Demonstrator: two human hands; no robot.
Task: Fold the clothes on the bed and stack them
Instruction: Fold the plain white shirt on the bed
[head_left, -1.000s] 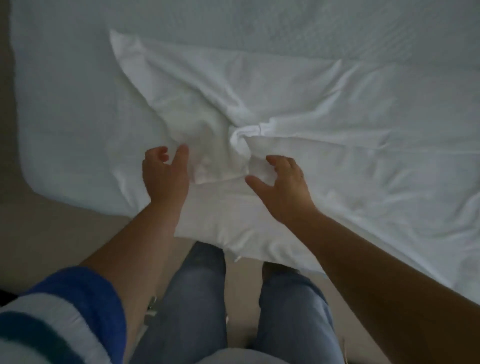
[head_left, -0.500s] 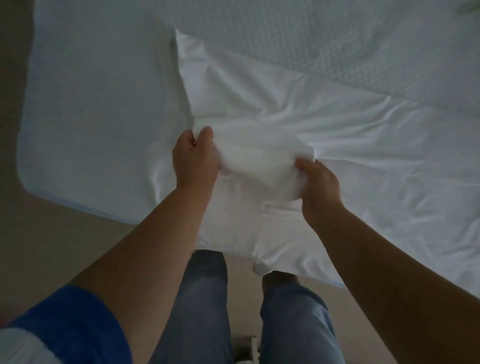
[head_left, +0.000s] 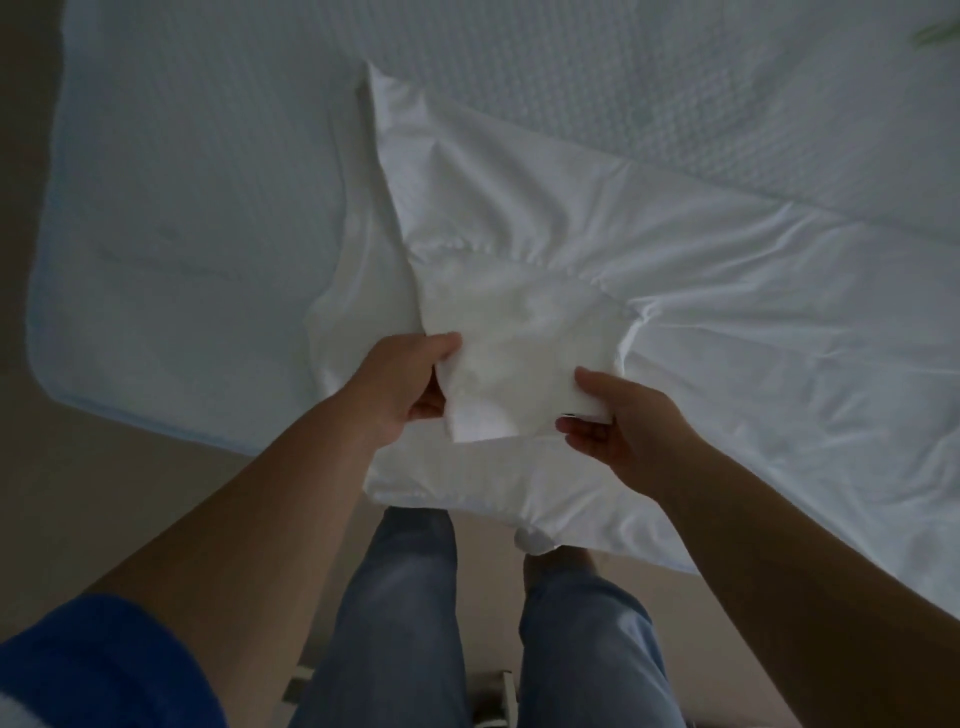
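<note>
The folding has only just begun, and no neat stack shows anywhere yet. The big white cloth lies on the bed, near its front edge. Its long side runs from the far left corner toward the right. The left hand and the right hand each pinch a bunched bit of it with curled fingers.

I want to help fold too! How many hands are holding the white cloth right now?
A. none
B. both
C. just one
B. The left hand grips one side of the raised bit of the white cloth, and the right hand pinches the other side.
</note>
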